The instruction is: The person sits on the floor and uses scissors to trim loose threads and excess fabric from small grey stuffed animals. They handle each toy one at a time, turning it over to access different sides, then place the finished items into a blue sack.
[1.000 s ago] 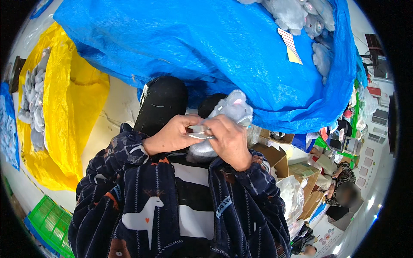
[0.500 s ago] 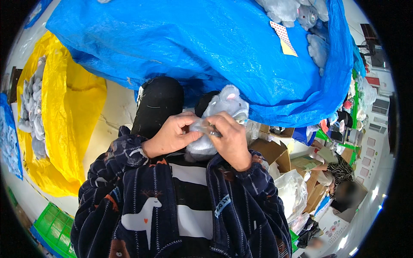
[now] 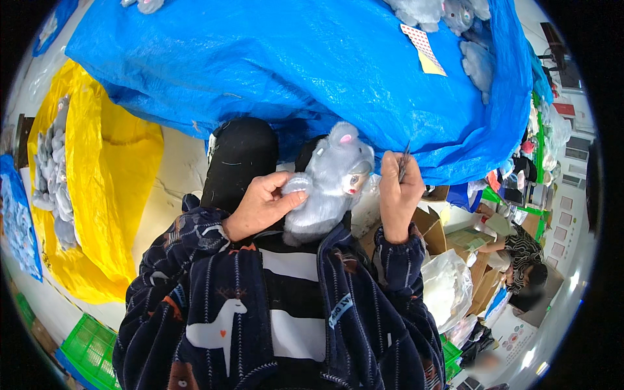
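A grey plush toy [image 3: 328,188] with a rounded ear, pink inside, and a small doll-like face rests on my lap, tilted with its face toward the right. My left hand [image 3: 263,203] pinches the toy's paw between thumb and fingers. To the right of the toy and apart from it, my right hand [image 3: 400,195] is closed around a small pointed metal tool [image 3: 404,162]. The tool's tip points up and away from me; whether it is snips or tweezers I cannot make out.
A large blue sheet [image 3: 279,71] spreads ahead, with more grey plush pieces [image 3: 479,68] at its far right and a dotted paper [image 3: 419,42]. On the left, a yellow sack [image 3: 107,188] holds grey pieces. Cardboard boxes [image 3: 430,231], plastic bags and another person [image 3: 520,257] are at right.
My right hand has moved right, away from the toy, with the metal tool. The toy's face now shows, and my left hand stays on its paw.
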### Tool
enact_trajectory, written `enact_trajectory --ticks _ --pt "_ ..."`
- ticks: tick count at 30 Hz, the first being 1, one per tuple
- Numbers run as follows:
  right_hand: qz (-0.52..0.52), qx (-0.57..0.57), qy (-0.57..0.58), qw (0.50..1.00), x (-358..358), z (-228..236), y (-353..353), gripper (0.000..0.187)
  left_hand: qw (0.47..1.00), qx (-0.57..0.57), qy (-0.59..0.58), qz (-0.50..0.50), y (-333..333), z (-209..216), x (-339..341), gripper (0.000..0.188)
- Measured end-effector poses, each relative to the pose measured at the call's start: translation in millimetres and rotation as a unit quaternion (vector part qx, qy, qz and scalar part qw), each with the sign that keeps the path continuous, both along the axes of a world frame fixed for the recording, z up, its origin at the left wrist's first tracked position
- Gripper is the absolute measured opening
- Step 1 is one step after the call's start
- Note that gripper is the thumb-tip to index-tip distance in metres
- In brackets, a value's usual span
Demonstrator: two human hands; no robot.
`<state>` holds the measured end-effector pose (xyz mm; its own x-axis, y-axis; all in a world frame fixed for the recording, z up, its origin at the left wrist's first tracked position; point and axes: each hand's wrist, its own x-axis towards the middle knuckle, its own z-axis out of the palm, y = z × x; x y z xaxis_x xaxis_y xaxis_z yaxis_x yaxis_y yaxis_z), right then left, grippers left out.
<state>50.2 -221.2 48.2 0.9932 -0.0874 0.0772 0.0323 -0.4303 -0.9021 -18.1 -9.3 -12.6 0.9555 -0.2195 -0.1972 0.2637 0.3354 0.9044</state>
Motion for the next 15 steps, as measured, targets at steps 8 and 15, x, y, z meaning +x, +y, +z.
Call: enact_trajectory --ticks 8,15 --pt "-0.008 -0.023 0.077 0.997 -38.5 6.7 -30.0 0.013 0.997 0.047 0.053 -0.005 6.1 -18.3 4.7 0.021" --pt "-0.073 0.037 0.149 0.985 -61.8 -44.1 -66.3 0.024 0.954 0.285 -0.094 0.004 7.8 -26.0 8.1 0.018"
